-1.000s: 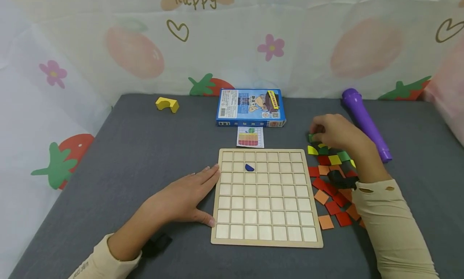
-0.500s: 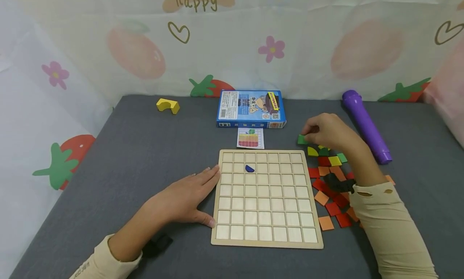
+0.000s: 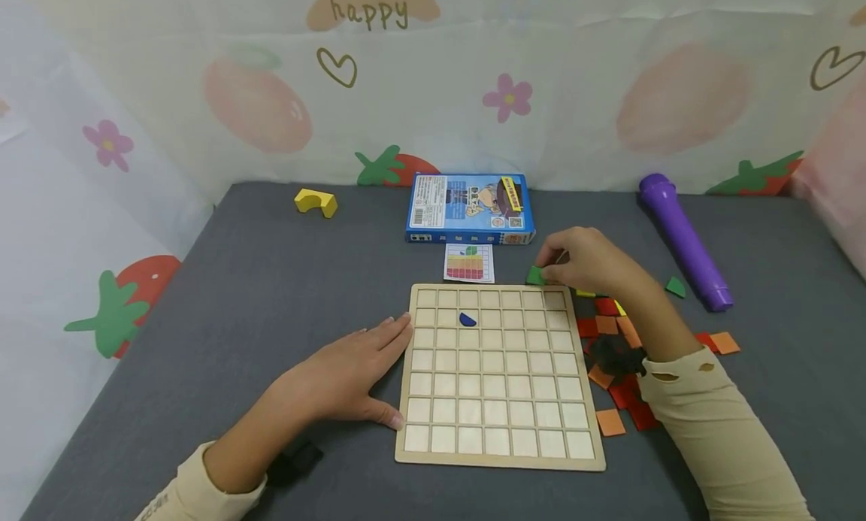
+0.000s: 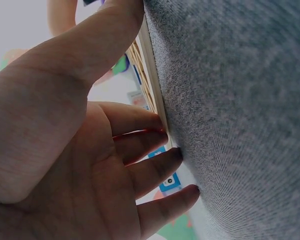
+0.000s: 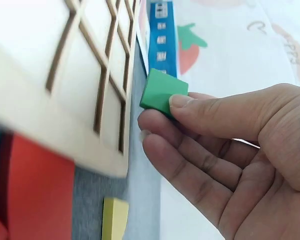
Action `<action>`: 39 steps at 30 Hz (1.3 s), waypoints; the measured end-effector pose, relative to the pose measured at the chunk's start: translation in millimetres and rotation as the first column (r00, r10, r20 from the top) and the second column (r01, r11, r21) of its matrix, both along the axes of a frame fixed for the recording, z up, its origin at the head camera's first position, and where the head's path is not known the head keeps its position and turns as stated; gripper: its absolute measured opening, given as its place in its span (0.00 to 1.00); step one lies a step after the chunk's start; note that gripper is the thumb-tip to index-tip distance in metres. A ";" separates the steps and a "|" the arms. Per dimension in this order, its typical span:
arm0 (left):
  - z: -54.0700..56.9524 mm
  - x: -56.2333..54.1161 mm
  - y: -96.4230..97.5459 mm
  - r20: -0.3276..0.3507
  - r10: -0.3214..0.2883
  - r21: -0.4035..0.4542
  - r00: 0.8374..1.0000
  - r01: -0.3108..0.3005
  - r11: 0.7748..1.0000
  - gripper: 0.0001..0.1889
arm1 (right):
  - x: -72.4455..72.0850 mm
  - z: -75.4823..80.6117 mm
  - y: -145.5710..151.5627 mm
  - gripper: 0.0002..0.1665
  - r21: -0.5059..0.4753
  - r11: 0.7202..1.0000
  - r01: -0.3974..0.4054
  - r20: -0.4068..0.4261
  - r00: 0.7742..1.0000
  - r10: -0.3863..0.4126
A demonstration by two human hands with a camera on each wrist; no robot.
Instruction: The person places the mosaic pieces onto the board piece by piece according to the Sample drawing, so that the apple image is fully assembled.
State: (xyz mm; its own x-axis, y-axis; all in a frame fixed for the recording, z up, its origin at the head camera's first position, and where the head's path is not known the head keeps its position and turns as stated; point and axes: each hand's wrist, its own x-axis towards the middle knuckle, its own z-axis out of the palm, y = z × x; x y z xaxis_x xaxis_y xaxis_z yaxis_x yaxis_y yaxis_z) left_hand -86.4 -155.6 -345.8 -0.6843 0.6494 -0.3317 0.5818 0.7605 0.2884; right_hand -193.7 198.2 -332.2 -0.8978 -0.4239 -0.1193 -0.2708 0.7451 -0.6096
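A wooden grid board lies on the dark cloth, with one dark blue half-round piece in its second row. My left hand rests against the board's left edge, fingers straight and thumb near the lower corner. Between thumb and fingers, my right hand pinches a green tile above the board's top right edge. Beyond the board, a small picture card shows a coloured grid pattern and touches the blue box's front.
Loose red and orange tiles lie right of the board, partly under my right forearm. A green piece sits near the purple microphone-shaped object. The blue box and a yellow arch block stand at the back.
My right hand has lifted the green tile from the pile and moved left with it, toward the board's top edge. My left hand has stayed at the board's side.
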 end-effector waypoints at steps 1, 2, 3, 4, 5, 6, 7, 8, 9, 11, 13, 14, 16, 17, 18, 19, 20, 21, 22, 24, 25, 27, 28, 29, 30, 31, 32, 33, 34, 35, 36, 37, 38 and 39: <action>-0.2 0.0 0.1 0.001 -0.002 0.003 1.000 0.002 1.000 0.61 | 0.8 -0.4 -2.0 0.03 -0.007 1.000 -0.007 -0.001 1.000 0.007; -0.5 0.0 0.2 0.001 -0.004 0.005 1.000 0.004 1.000 0.61 | 1.6 -0.8 -4.0 0.03 -0.014 1.000 -0.015 0.000 1.000 0.015; -0.6 0.0 0.5 -0.001 -0.003 0.002 1.000 0.003 1.000 0.61 | 2.3 -1.1 -6.1 0.03 -0.023 0.999 -0.022 0.002 1.000 0.022; -0.9 -0.1 0.6 -0.003 -0.002 -0.003 1.000 0.002 1.000 0.61 | 2.9 -1.5 -8.1 0.03 -0.032 0.999 -0.031 0.004 1.000 0.031; -0.9 0.0 0.6 -0.002 -0.002 -0.001 1.000 0.002 1.000 0.61 | 3.8 -1.4 -10.3 0.03 -0.041 0.998 -0.040 0.008 0.999 0.041; -1.0 0.0 0.5 -0.002 -0.003 0.001 1.000 0.003 1.000 0.61 | 4.6 -1.5 -12.6 0.03 -0.048 0.998 -0.049 0.012 0.999 0.050; -1.0 0.1 0.6 -0.003 -0.001 -0.002 1.000 0.001 1.000 0.61 | 5.8 -1.3 -14.9 0.03 -0.054 0.997 -0.060 0.015 0.998 0.061; -1.0 0.2 0.7 -0.004 0.000 -0.001 1.000 0.000 1.000 0.61 | 6.9 -1.2 -17.0 0.03 -0.058 0.996 -0.070 0.018 0.997 0.071; -1.2 0.2 0.6 -0.004 -0.002 0.000 1.000 0.002 1.000 0.61 | 8.0 -1.4 -19.2 0.03 -0.061 0.995 -0.079 0.019 0.997 0.080; -1.2 0.1 0.4 -0.004 -0.002 0.001 1.000 0.002 1.000 0.61 | 10.0 -1.3 -23.1 0.03 -0.062 0.994 -0.095 0.019 0.995 0.096; -1.7 -0.1 0.5 -0.004 0.001 -0.004 1.000 -0.001 1.000 0.61 | 11.6 -2.0 -26.3 0.03 -0.060 0.992 -0.108 0.013 0.994 0.109; -1.8 -0.1 0.4 -0.004 0.002 -0.004 1.000 -0.002 1.000 0.61 | 12.3 -2.6 -27.9 0.03 -0.059 0.992 -0.115 0.008 0.993 0.116; -1.8 0.0 0.5 -0.004 0.005 -0.010 1.000 -0.005 1.000 0.61 | 13.5 -4.0 -30.9 0.03 -0.060 0.990 -0.129 0.001 0.992 0.129; -1.6 0.1 0.4 -0.004 0.003 -0.004 1.000 -0.003 1.000 0.61 | 14.2 -4.8 -32.5 0.03 -0.060 0.989 -0.135 -0.002 0.991 0.135; -1.9 0.1 0.3 -0.004 0.004 -0.004 1.000 -0.004 1.000 0.61 | 15.1 -5.4 -34.1 0.04 -0.060 0.988 -0.141 -0.006 0.990 0.141; -1.8 0.3 0.3 -0.005 0.004 -0.002 1.000 -0.004 1.000 0.61 | 15.6 -6.1 -35.7 0.04 -0.063 0.987 -0.149 -0.011 0.989 0.149; -1.9 0.4 0.2 -0.005 0.004 -0.002 1.000 -0.004 1.000 0.61 | 16.5 -6.5 -37.4 0.04 -0.062 0.986 -0.154 -0.015 0.988 0.154; -2.2 0.4 0.0 -0.006 0.004 0.000 1.000 -0.004 1.000 0.61 | 17.5 -6.9 -39.0 0.05 -0.063 0.985 -0.159 -0.018 0.987 0.158; -2.4 0.5 -0.2 -0.007 0.002 0.005 1.000 -0.002 1.000 0.61 | 18.6 -7.0 -40.8 0.05 -0.065 0.984 -0.164 -0.019 0.986 0.163; -2.6 0.5 -0.1 -0.008 0.004 0.001 1.000 -0.004 1.000 0.61 | 20.5 -7.2 -44.3 0.05 -0.067 0.982 -0.175 -0.008 0.985 0.174; -2.6 0.4 -0.1 -0.009 0.003 0.002 1.000 -0.003 1.000 0.61 | 21.1 -7.4 -46.1 0.05 -0.071 0.981 -0.180 0.003 0.984 0.181; -2.6 0.2 -0.2 -0.008 0.003 0.003 1.000 -0.003 1.000 0.61 | 22.4 -8.3 -49.6 0.05 -0.079 0.979 -0.186 0.026 0.982 0.188; -2.3 0.2 -0.3 -0.006 0.002 0.005 1.000 -0.002 1.000 0.61 | 23.0 -8.8 -51.4 0.05 -0.081 0.979 -0.186 0.036 0.981 0.190; -2.2 0.1 -0.4 -0.004 0.003 0.005 1.000 -0.003 1.000 0.61 | 23.3 -9.6 -52.7 0.05 -0.080 0.979 -0.188 0.040 0.981 0.192; -1.9 0.2 -0.6 -0.001 0.002 0.010 1.000 -0.002 1.000 0.61 | 23.7 -10.3 -54.1 0.05 -0.082 0.979 -0.187 0.047 0.980 0.191; -1.8 0.2 -1.0 0.002 0.001 0.015 1.000 -0.001 1.000 0.61 | 24.3 -11.1 -55.2 0.05 -0.078 0.979 -0.188 0.049 0.980 0.192; -1.6 0.3 -1.4 0.005 0.000 0.020 1.000 0.000 1.000 0.61 | 24.8 -11.9 -56.3 0.06 -0.072 0.979 -0.190 0.046 0.980 0.193; -1.3 0.4 -1.7 0.006 -0.002 0.024 1.000 0.002 1.000 0.61 | 25.4 -12.5 -57.1 0.06 -0.066 0.979 -0.191 0.044 0.980 0.194; -1.0 0.5 -1.9 0.008 -0.004 0.029 1.000 0.004 1.000 0.61 | 25.7 -13.0 -57.6 0.06 -0.061 0.979 -0.197 0.042 0.979 0.200; -1.1 0.6 -2.0 0.007 -0.007 0.030 1.000 0.007 1.000 0.61 | 25.8 -13.6 -57.9 0.06 -0.055 0.978 -0.203 0.039 0.978 0.206; -0.9 0.7 -2.0 0.007 -0.010 0.030 1.000 0.009 0.999 0.60 | 26.0 -14.0 -58.1 0.06 -0.052 0.977 -0.207 0.038 0.977 0.209; -1.2 0.6 -2.1 0.005 -0.012 0.030 1.000 0.012 0.999 0.60 | 26.0 -14.4 -58.0 0.06 -0.048 0.976 -0.212 0.035 0.976 0.213; -1.2 0.5 -1.9 0.003 -0.012 0.027 1.000 0.012 1.000 0.60 | 25.8 -14.5 -57.7 0.06 -0.048 0.976 -0.214 0.031 0.976 0.215; -1.1 0.5 -1.8 0.000 -0.014 0.026 1.000 0.014 1.000 0.60 | 25.6 -14.5 -57.2 0.06 -0.049 0.975 -0.215 0.030 0.976 0.216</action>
State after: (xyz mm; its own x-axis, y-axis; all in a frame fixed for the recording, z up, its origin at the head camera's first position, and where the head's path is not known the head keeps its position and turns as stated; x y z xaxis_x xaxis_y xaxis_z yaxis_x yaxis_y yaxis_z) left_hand -86.0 -157.3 -346.9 -0.6751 0.6674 -0.3145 0.5925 0.7444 0.3080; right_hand -168.1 140.9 -346.7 -0.7804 -0.6126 -0.1251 -0.3998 0.6428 -0.6534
